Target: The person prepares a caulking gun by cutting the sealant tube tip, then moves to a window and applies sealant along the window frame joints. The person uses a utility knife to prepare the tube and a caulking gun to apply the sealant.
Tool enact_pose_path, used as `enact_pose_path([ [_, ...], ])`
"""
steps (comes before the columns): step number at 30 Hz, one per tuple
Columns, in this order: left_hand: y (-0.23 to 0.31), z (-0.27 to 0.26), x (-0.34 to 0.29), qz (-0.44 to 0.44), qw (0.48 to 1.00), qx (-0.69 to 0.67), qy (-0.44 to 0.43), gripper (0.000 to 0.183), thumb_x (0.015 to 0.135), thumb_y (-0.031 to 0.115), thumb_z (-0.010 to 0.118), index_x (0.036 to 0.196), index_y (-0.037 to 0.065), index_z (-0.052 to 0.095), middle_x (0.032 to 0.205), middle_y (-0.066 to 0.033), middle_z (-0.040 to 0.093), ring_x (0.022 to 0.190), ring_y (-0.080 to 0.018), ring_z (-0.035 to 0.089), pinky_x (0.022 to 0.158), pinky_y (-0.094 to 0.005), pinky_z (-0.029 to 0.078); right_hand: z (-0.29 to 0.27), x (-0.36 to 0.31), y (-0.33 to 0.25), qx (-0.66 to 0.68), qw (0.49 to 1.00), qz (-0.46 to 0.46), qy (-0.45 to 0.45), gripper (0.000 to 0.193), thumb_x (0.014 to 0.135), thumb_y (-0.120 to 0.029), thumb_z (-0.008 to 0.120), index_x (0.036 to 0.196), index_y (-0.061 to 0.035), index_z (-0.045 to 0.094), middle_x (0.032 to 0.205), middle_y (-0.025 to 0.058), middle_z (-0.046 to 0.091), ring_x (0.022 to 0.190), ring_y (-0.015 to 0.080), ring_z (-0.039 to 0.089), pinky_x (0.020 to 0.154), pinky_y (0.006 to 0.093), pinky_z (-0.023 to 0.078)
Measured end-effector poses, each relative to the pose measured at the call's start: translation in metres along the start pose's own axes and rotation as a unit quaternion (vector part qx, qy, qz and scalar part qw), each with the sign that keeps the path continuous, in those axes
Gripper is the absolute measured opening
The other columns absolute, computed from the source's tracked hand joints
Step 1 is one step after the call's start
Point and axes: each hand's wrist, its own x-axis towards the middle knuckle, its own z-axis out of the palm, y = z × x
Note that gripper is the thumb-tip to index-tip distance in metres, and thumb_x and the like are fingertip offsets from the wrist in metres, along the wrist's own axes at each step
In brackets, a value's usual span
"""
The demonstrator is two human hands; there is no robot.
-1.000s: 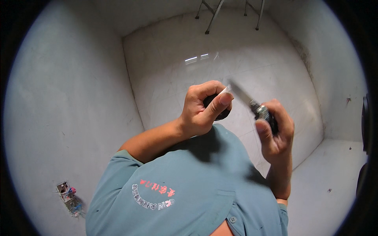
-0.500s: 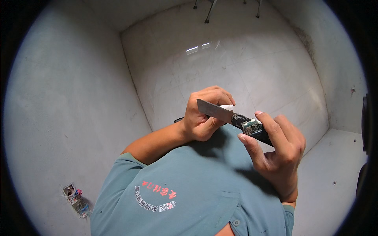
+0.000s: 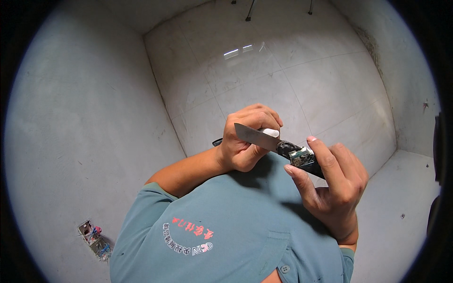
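My right hand (image 3: pixel 337 181) grips a knife by its dark, worn handle (image 3: pixel 306 160), thumb on one side and forefinger on the other. The knife's flat grey blade (image 3: pixel 255 136) points left, crossing in front of my left hand (image 3: pixel 250 137). Curled fingers of that left hand close round a small white rounded piece (image 3: pixel 270 133), of which only the end shows beside the blade. Most of it is hidden, so its kind is unclear. A bit of black (image 3: pixel 217 142) shows behind the left wrist; I cannot tell what it belongs to.
Pale tiled floor (image 3: pixel 245 87) lies beyond my hands, with grey walls on both sides. Thin metal legs (image 3: pixel 251 12) stand at the far edge. An open wall box with loose wires (image 3: pixel 94 240) is at lower left. Dark objects (image 3: pixel 438 148) stand at the right edge.
The knife has shifted slightly left and tilted a little, and more of the white piece shows. Both hands keep their holds. The view has moved slightly.
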Motion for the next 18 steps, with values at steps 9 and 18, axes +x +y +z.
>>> enact_pose_path([
  [9, 0.005, -0.005, -0.006, -0.012, 1.0, -0.006, -0.013, 0.04, 0.107, 0.037, 0.054, 0.091, 0.002, 0.066, 0.081, -0.0079, 0.069, 0.083, -0.0283, 0.067, 0.08, -0.0411, 0.056, 0.004, -0.002, -0.008, 0.032, 0.998, 0.046, -0.008, 0.044, 0.082, -0.035, 0.086, 0.103, 0.0019, 0.073, 0.069, 0.0078, 0.056, 0.053, 0.0214, 0.052, 0.048, 0.034, 0.041],
  [18, 0.006, -0.007, -0.014, -0.078, 0.996, -0.041, -0.029, 0.036, 0.104, 0.033, 0.06, 0.094, -0.001, 0.066, 0.093, -0.0119, 0.068, 0.1, -0.0309, 0.064, 0.082, -0.0418, 0.053, 0.007, -0.003, -0.011, 0.046, 0.995, 0.091, -0.004, 0.039, 0.083, -0.034, 0.086, 0.1, -0.0019, 0.072, 0.067, 0.0069, 0.058, 0.053, 0.0228, 0.055, 0.048, 0.0344, 0.042],
])
